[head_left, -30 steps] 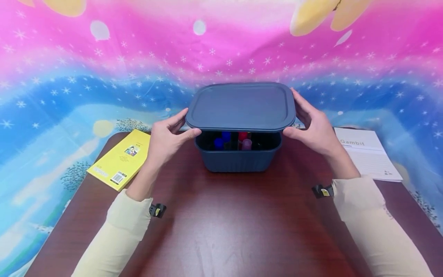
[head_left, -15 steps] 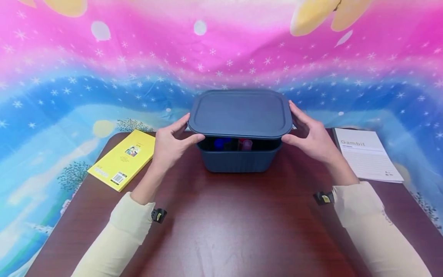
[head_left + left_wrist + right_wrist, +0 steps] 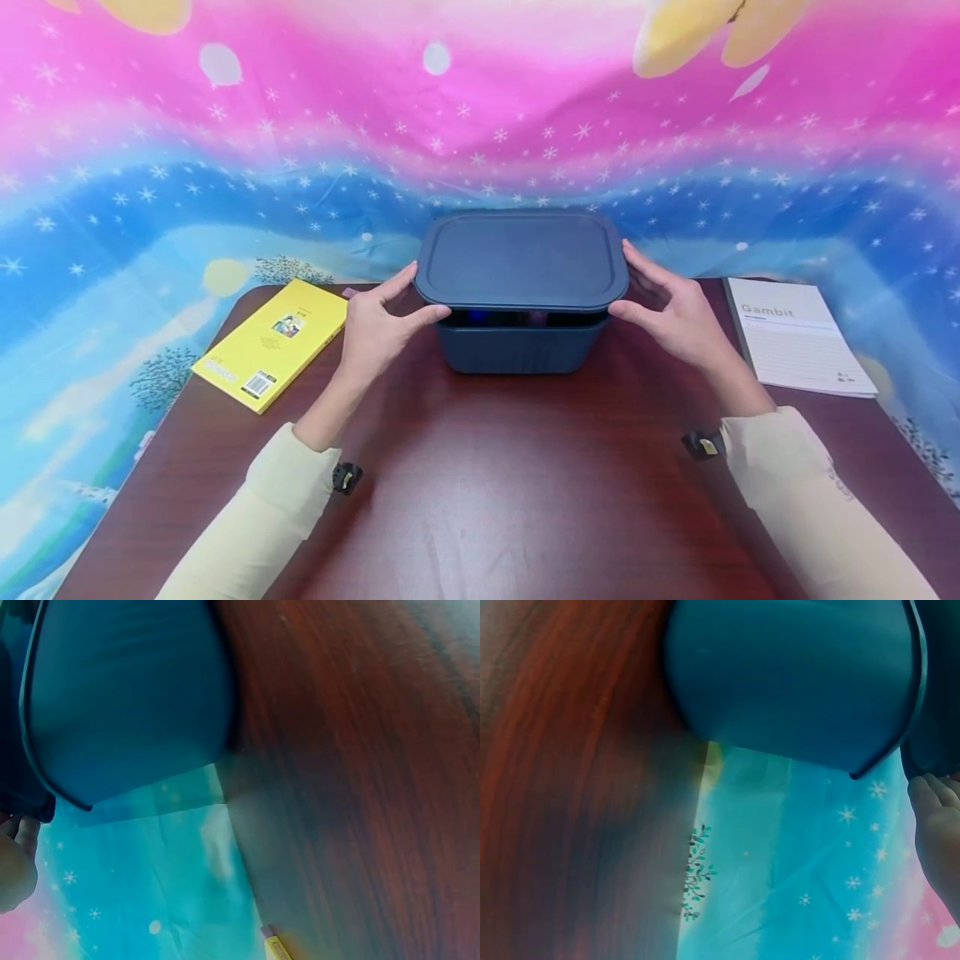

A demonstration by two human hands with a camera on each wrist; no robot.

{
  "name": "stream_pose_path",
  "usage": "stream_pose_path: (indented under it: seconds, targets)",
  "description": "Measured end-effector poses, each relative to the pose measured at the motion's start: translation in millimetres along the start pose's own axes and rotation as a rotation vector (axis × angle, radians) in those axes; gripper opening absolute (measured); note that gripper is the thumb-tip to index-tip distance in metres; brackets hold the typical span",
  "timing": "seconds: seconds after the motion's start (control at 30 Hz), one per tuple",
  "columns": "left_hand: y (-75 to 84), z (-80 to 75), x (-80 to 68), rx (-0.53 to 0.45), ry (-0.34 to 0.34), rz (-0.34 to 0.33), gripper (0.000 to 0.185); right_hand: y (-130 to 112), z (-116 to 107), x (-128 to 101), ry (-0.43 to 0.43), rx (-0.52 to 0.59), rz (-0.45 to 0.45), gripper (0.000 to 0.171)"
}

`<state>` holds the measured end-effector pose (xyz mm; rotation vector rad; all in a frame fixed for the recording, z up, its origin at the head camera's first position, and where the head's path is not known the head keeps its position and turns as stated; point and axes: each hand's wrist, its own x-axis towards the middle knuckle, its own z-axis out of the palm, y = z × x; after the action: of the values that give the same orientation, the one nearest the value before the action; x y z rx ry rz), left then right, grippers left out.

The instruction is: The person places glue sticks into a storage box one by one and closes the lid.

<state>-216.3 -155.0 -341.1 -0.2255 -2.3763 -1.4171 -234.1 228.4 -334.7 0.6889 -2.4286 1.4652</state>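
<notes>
A dark blue-grey lid (image 3: 522,258) hangs just above a matching storage box (image 3: 517,348) near the table's back edge. My left hand (image 3: 378,327) grips the lid's left end, thumb at the front corner. At the opposite end my right hand (image 3: 670,312) holds the lid the same way. Through the narrow front gap, blue and purplish things show dimly inside the box. Both wrist views show the box's side wall (image 3: 131,697) with a gap between its rim and the lid (image 3: 939,690); only parts of the fingers appear there.
On the left of the wooden table (image 3: 517,483) lies a yellow book (image 3: 273,346). A white notebook (image 3: 802,337) marked "Gambit" lies on the right. Behind the table hangs a pink and blue snowflake-patterned cloth (image 3: 480,125).
Both hands have lowered the lid toward the box, narrowing the front gap and hiding most of the coloured things inside. The box, book and notebook have stayed in place.
</notes>
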Motion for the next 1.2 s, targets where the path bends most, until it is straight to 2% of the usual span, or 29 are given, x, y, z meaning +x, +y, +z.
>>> stream_pose_path:
  seconds: [0.23, 0.4, 0.63, 0.77, 1.2]
  targets:
    - [-5.3, 4.6, -4.2, -0.008, -0.001, -0.017, 0.077, 5.8, 3.9, -3.8, 0.040, 0.002, -0.019, 0.070]
    - [-8.3, 8.7, -6.8, 0.004, 0.011, -0.018, 0.077, 11.1, 6.7, -5.9, 0.012, -0.016, -0.001, 0.070]
    - [-13.3, 13.0, -10.5, 0.055, 0.024, 0.015, 0.077, 13.8, 6.9, -9.3, -0.019, -0.076, 0.052, 0.074]
    - [-15.0, 14.9, -13.0, 0.066, 0.009, -0.006, 0.077, 15.7, 7.2, -11.2, -0.037, -0.090, 0.075, 0.075]
    - [-17.8, 16.0, -17.0, 0.123, 0.001, 0.002, 0.077, 24.5, 10.2, -14.6, -0.080, -0.095, 0.079, 0.074]
